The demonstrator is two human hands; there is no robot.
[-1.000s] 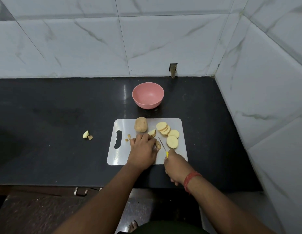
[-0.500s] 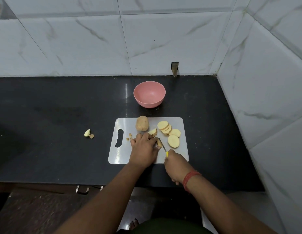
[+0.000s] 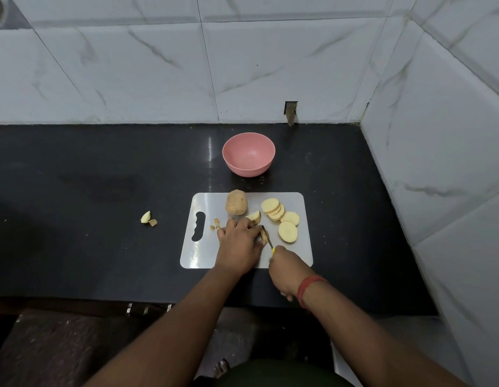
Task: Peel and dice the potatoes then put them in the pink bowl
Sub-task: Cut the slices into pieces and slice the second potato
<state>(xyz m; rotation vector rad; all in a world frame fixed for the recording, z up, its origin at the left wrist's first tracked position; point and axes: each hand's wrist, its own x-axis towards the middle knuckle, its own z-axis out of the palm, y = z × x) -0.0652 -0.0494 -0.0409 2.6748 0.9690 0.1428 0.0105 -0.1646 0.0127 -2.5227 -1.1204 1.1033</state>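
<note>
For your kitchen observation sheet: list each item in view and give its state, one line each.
pink bowl: upright, empty
whole potato: unpeeled, uncut
potato slices: cut, on the cutting board
knife: blade down on the piece
left hand: holding the piece
right hand: gripping the knife

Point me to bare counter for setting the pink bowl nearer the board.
Free: black counter right of the white cutting board, up to the tiled side wall; also left, between the board and two scraps. Crowded: the board's right half holds potato slices, and both hands work at its near edge.
</note>
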